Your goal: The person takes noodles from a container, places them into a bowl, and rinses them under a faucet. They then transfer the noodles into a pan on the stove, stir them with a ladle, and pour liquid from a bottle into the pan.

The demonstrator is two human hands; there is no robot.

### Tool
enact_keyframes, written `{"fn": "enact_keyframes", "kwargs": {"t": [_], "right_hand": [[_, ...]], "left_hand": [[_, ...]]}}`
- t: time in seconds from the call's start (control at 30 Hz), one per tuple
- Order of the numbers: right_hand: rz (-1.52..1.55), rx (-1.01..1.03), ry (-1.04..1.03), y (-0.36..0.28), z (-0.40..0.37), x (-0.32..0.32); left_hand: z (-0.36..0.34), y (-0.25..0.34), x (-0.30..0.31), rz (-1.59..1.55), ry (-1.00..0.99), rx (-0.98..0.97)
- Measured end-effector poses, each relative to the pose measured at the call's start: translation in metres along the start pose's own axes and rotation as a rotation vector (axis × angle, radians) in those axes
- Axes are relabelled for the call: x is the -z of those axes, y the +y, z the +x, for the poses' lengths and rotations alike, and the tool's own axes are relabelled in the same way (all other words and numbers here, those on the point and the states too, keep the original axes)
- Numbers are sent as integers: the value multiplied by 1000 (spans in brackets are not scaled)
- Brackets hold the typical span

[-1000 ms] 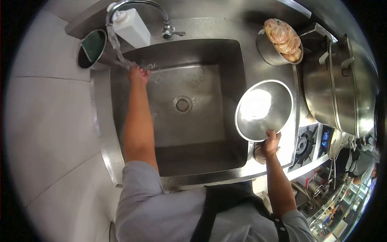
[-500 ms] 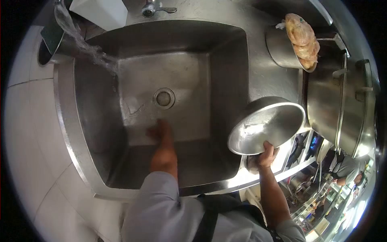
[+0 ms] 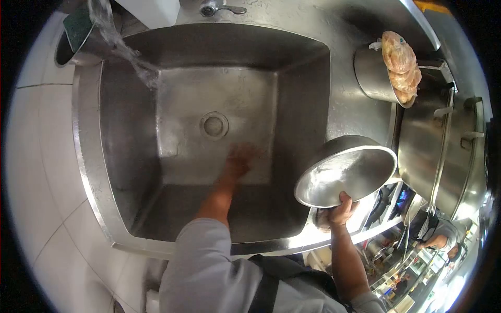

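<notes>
My right hand (image 3: pixel 342 209) grips a shiny metal mixing bowl (image 3: pixel 349 172) by its rim, thumb on the inside. The bowl is tilted beside the right wall of a steel sink (image 3: pixel 300 120), its open side facing me. Inside the sink, my left hand (image 3: pixel 242 158) is over the floor, below and right of the round drain (image 3: pixel 213 125). Motion smears its fingers, and no object shows in it. A clear, glistening stream that looks like water (image 3: pixel 122 49) runs into the sink from the upper left.
A tap (image 3: pixel 211 8) sits at the back edge. At right, a metal container (image 3: pixel 373 73) holds a plastic-wrapped pale food (image 3: pixel 402 65), next to large steel pots (image 3: pixel 422 141). A green scouring pad (image 3: pixel 77 28) is at upper left. Another person (image 3: pixel 443 235) is at far right.
My left hand has swept right across the sink floor, away from the left side. My right hand still holds the bowl in nearly the same place. The view has shifted slightly.
</notes>
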State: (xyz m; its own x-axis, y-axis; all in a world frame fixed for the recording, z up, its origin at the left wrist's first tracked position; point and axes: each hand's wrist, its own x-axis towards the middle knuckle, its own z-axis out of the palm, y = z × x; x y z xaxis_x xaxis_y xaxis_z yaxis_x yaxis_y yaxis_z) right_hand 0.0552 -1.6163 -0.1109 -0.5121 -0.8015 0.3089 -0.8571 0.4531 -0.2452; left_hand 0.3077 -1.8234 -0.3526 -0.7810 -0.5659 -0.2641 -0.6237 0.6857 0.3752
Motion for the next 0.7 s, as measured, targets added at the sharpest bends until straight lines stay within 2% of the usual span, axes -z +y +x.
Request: {"fn": "enact_keyframes", "kwargs": {"t": [0.03, 0.07, 0.1, 0.17, 0.2, 0.27, 0.33, 0.4, 0.47, 0.53, 0.6, 0.63, 0.67, 0.7], "right_hand": [[1, -5, -6, 0, -2, 0], [32, -26, 3, -2, -2, -1], [64, -44, 16, -2, -2, -4], [92, -92, -8, 7, -10, -7], [114, -139, -34, 10, -12, -8], [70, -101, -28, 3, -6, -5], [32, -56, -31, 0, -3, -4], [104, -224, -81, 1, -5, -3], [161, -263, -71, -2, -4, -5], [217, -299, -56, -1, -1, -9], [396, -461, -58, 4, -2, -12], [410, -449, -72, -2, 2, -9], [588, -612, -40, -8, 11, -9], [771, -775, -16, -16, 17, -9]], "left_hand": [[0, -15, 11, -49, -8, 148], [5, -28, -14, 32, 117, 365], [6, -34, -4, 37, 118, 368], [6, -40, 29, -47, -21, 593], [5, -45, 24, -47, -17, 596], [5, -54, 1, -22, 113, 527], [8, -65, 15, -116, 112, 535], [9, -72, 20, -208, 114, 550], [15, -75, 18, 20, 45, 478], [11, -68, 43, -33, 107, 485], [5, -59, 67, -84, 158, 495], [5, -59, 77, -208, 230, 525], [4, -63, 89, -327, 313, 556], [1, -68, 104, -180, 436, 485]]}}
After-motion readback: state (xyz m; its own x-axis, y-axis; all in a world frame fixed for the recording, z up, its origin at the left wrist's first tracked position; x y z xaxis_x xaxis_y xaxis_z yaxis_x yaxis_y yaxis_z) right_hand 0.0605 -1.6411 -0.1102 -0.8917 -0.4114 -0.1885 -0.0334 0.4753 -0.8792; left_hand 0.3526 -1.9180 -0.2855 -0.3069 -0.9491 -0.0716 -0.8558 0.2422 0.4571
